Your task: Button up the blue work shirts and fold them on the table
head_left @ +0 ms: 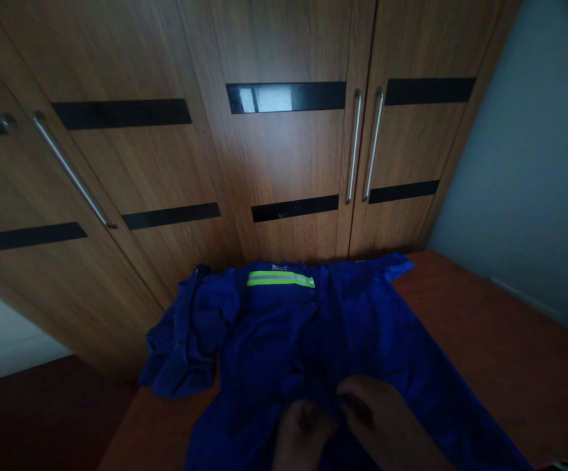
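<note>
A blue work jacket (269,333) with a yellow-green and silver reflective strip (281,279) lies spread out in front of me. Small white lettering, too small to read, sits above the strip. Low in the head view, my left hand (304,428) has its fingers curled in a pinch on the jacket's front. Close beside it on the right, my right hand (379,412) also pinches at the cloth, thumb and fingers bent together. Dim light hides the exact spot between the fingertips. Left of the jacket lies a crumpled dark blue bundle of cloth (186,347).
The jacket rests on a reddish-brown wooden surface (490,373). Right behind it stands a wooden wardrobe (288,150) with black inlay strips and long metal handles (354,147). A pale wall (529,196) rises at the right.
</note>
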Demonstrator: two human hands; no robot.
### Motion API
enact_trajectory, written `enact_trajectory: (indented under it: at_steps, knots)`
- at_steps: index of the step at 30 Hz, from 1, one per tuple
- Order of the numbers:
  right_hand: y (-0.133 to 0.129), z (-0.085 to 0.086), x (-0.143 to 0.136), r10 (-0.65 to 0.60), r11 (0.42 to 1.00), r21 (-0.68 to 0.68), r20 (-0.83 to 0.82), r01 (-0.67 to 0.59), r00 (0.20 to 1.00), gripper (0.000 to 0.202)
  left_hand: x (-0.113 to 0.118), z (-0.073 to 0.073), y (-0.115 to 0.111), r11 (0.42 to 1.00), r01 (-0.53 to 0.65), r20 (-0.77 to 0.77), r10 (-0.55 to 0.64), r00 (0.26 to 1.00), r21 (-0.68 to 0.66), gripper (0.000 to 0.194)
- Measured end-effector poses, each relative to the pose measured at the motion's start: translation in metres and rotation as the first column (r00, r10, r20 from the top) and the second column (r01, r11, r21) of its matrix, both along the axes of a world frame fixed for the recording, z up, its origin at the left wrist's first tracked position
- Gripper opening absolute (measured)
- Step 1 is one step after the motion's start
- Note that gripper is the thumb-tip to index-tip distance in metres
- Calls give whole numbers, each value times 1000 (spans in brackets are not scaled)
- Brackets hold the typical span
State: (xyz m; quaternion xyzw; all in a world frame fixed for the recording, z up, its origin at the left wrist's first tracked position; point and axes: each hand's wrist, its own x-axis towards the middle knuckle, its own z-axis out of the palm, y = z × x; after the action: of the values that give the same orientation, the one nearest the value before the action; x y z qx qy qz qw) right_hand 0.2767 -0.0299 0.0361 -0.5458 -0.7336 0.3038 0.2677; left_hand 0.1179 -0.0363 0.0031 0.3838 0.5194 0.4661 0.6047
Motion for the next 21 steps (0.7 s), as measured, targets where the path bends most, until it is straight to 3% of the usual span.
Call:
enact_trajectory:
  at_steps: [4, 9, 14, 21]
  knots:
    - [-5, -2, -1, -17, 987, 160, -31, 21, 999, 25, 0, 6, 6, 1000, -16, -118, 18, 993, 12, 23]
    - [-11, -5, -7, -21, 902, 432, 1, 19, 1000, 15, 4, 4, 6, 994, -111, -112, 109, 988, -4, 28]
    - [-9, -11, -8, -64, 911, 411, 56, 35, 996, 20, 11, 5, -2, 997, -82, -42, 83, 996, 4, 36]
    - [-2, -6, -7, -133, 941, 307, -60, 145, 989, 16, 9, 18, -9, 992, -122, -91, 124, 988, 32, 45]
